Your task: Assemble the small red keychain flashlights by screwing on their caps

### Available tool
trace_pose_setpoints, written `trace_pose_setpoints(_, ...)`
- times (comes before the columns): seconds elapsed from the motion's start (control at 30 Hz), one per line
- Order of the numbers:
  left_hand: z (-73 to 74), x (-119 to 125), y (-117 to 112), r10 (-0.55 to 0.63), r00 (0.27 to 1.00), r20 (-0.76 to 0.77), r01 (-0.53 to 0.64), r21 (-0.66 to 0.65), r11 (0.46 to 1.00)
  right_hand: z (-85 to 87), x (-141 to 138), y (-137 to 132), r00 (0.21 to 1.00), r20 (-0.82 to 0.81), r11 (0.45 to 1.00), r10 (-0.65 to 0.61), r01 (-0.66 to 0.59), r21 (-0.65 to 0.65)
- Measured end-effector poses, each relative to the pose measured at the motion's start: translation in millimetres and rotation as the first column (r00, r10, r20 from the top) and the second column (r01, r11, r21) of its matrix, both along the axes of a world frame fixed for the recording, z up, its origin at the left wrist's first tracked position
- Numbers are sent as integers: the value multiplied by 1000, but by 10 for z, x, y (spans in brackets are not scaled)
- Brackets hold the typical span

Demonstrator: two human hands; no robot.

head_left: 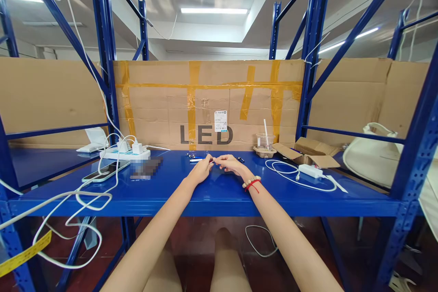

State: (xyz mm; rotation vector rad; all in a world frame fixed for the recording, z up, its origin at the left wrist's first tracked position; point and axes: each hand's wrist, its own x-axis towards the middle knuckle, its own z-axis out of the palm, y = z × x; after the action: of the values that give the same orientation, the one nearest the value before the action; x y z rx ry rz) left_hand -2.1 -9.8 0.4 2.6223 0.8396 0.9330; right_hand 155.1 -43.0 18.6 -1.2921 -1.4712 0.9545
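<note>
Above the middle of the blue shelf top point(164, 191), my left hand point(201, 170) and my right hand point(230, 163) meet at the fingertips. Both are closed, with thumbs and fingers pinched together. Whatever sits between them is small and mostly hidden; only a dark speck shows. Just behind my left hand lies a slim white-and-blue pen-like stick point(196, 160), along with small dark bits too tiny to name. A small dark object point(241, 159) rests beyond my right hand. A beaded bracelet point(251, 182) and a red string circle my right wrist.
At left are a phone point(106, 171), a white power strip point(132, 154) with plugged chargers, and looping white cables. To the right stand a plastic cup point(266, 140) with a straw, an opened cardboard box point(311, 150) and a white adapter point(310, 171). A cardboard panel point(153, 109) closes the back.
</note>
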Motion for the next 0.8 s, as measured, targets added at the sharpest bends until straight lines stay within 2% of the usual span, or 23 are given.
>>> trace_pose_setpoints(0.37, -10, 23, 24, 17, 1000, 19, -17, -6, 1000, -42, 16, 34, 999, 7, 999, -35, 35, 13)
trace_pose_setpoints(0.8, -13, 24, -15, 35, 999, 32, -35, -9, 999, -65, 16, 59, 999, -9, 995, -37, 38, 90)
